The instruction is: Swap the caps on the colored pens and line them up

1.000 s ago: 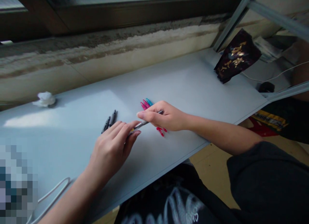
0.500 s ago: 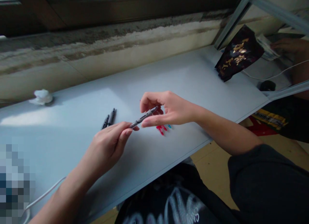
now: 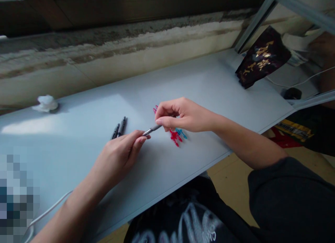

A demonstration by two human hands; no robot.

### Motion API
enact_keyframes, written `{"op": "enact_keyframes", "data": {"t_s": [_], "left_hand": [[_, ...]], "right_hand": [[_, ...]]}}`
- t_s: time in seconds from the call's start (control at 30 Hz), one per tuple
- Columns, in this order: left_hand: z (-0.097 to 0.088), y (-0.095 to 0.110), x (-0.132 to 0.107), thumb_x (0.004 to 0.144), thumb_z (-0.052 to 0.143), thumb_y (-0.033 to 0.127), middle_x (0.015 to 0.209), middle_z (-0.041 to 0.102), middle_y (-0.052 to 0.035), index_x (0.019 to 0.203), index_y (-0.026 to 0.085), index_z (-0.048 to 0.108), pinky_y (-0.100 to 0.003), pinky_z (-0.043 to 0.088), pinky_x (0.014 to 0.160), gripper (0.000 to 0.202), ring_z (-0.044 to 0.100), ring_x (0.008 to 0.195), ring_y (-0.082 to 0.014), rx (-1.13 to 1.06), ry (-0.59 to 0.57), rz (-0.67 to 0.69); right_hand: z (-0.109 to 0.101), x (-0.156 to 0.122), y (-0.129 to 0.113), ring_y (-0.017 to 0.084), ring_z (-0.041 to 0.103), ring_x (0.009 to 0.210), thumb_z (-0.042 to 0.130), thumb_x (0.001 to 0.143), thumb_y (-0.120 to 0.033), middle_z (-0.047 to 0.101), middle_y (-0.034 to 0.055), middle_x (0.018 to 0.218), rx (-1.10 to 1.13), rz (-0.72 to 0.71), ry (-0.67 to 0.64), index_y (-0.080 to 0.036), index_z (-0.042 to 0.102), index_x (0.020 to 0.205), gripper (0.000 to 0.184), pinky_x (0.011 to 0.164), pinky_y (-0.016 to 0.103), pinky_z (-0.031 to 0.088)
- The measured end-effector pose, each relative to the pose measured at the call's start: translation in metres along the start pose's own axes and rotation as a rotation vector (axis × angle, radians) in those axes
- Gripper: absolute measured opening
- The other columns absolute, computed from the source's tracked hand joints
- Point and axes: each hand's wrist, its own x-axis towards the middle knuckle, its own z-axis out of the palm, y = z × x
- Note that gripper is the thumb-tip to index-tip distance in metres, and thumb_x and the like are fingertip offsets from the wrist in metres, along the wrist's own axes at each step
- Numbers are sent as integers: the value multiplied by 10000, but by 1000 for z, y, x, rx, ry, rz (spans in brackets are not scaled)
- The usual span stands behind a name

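Observation:
A slim grey pen (image 3: pixel 151 130) lies between my two hands. Its body is gripped in the fingers of my right hand (image 3: pixel 181 115), and its metal tip end sits against the fingertips of my left hand (image 3: pixel 119 154). Two dark pen parts (image 3: pixel 119 128) lie on the white board (image 3: pixel 199 86) just beyond my left fingers. Small bright plastic pieces in red (image 3: pixel 175 137) and blue (image 3: pixel 181 133) lie under my right hand, and a pink piece (image 3: pixel 155 109) shows past its fingers. My right hand partly hides these pieces.
A crumpled white tissue (image 3: pixel 46 103) sits at the board's far left. A dark bag with gold print (image 3: pixel 263 57) stands at the far right corner. Beyond it are a white cable (image 3: pixel 295 83), a small black object (image 3: pixel 292 93) and another person's arm (image 3: pixel 323 58).
The pen has tilted and more of it now sits inside my right fingers. The pink and blue pieces have shifted on the board, and more of them show.

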Motion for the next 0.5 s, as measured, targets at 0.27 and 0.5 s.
{"op": "enact_keyframes", "data": {"t_s": [0.27, 0.5], "left_hand": [[2, -3, 0, 1167, 386, 407, 876, 827, -5, 1074, 230, 705, -246, 529, 639, 378, 760, 641, -156, 4, 33, 45], [0, 1, 0, 1153, 379, 437, 783, 769, 2, 1079, 229, 723, -251, 531, 642, 409, 741, 636, -171, -28, -34, -42]], "right_hand": [[1, 1, 2, 124, 610, 780, 694, 1044, -380, 713, 15, 872, -25, -24, 42, -124, 685, 1112, 265, 745, 274, 462], [2, 2, 4, 141, 686, 930, 693, 939, -76, 758, 61, 1003, 40, -74, 59, -142, 700, 989, 83, 877, 296, 537]]}}
